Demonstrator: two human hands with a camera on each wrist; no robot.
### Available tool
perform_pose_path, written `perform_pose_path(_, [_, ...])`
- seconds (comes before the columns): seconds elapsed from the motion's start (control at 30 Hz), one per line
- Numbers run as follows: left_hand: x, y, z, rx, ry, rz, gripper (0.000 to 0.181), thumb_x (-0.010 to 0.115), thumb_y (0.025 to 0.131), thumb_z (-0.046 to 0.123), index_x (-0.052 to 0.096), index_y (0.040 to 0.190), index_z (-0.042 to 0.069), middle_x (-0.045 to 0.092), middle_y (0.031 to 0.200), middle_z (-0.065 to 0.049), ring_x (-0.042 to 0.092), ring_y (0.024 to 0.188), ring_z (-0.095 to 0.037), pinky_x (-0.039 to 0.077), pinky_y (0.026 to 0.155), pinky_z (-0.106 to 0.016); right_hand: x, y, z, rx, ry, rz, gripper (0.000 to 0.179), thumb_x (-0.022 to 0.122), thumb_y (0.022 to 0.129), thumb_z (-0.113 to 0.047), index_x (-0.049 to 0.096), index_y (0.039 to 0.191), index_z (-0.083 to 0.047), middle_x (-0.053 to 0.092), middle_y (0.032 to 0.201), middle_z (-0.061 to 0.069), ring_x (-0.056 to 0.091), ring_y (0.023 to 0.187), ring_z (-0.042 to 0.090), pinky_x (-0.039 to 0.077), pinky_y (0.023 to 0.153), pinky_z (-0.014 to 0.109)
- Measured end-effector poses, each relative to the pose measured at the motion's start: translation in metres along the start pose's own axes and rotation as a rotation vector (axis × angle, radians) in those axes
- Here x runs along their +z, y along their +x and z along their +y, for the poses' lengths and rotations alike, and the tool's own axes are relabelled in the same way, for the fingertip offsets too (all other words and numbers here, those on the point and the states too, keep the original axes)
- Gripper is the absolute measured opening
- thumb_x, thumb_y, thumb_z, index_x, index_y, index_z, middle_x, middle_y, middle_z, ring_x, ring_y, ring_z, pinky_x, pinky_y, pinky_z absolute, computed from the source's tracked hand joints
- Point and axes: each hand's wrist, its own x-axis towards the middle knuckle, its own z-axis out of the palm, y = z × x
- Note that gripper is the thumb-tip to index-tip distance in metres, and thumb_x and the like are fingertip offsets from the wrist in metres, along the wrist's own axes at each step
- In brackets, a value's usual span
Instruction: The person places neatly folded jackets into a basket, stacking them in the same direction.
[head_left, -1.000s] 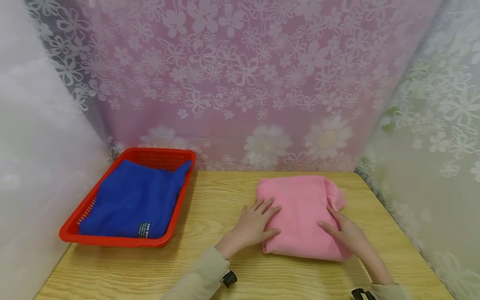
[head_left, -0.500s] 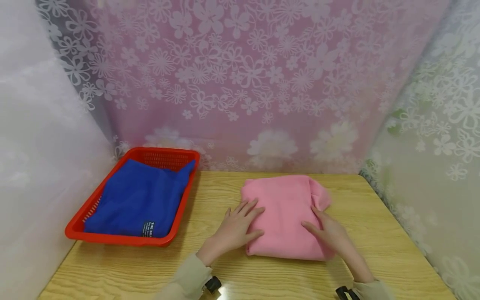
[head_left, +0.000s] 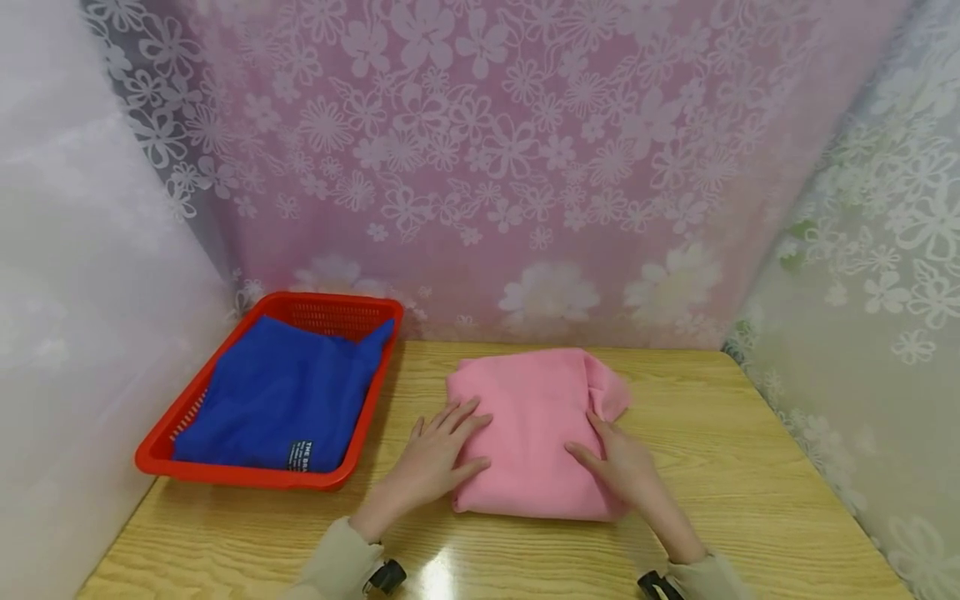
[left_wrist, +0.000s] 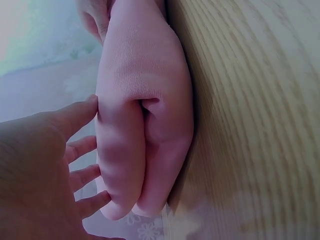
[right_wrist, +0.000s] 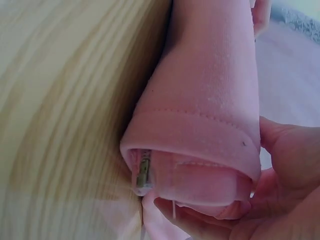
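A folded pink garment (head_left: 528, 442) lies in a thick bundle on the wooden table, between both hands. My left hand (head_left: 431, 458) rests on its left edge with fingers spread and thumb apart. In the left wrist view, the fingertips of that hand (left_wrist: 40, 160) touch the upper layer beside the rounded folds (left_wrist: 145, 120). At the right edge, my right hand (head_left: 624, 462) lays its thumb on top and its extended fingers along the side. A stitched hem (right_wrist: 190, 130) and a small label (right_wrist: 143, 170) show in the right wrist view.
On the left stands a red plastic basket (head_left: 247, 477) holding a folded blue garment (head_left: 285, 392) with a dark printed patch. A flowered curtain (head_left: 487, 167) hangs behind the wooden table (head_left: 750, 500), and pale sheets flank both sides.
Both hands and the pink bundle have slid left across the table, nearer the basket. The bundle keeps its folded shape, and the view has shifted slightly.
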Motion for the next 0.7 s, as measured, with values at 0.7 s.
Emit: perform_pose_path(0.7, [-0.012,-0.034,-0.031,-0.224,-0.353,0.196,0.053,0.072,0.095,0.021,0.053,0.144,0.009,0.044,0.148,-0.028,0.053,0.125,-0.048,0.045,0.099,-0.066,-0.004,-0.028,-0.010,0.155,0.505,-0.159,0.095,0.068,0.097,-0.039,0.007,0.164,-0.012,0.022,0.161,0.031,0.038,0.140,0.050,0.044,0.106,0.057])
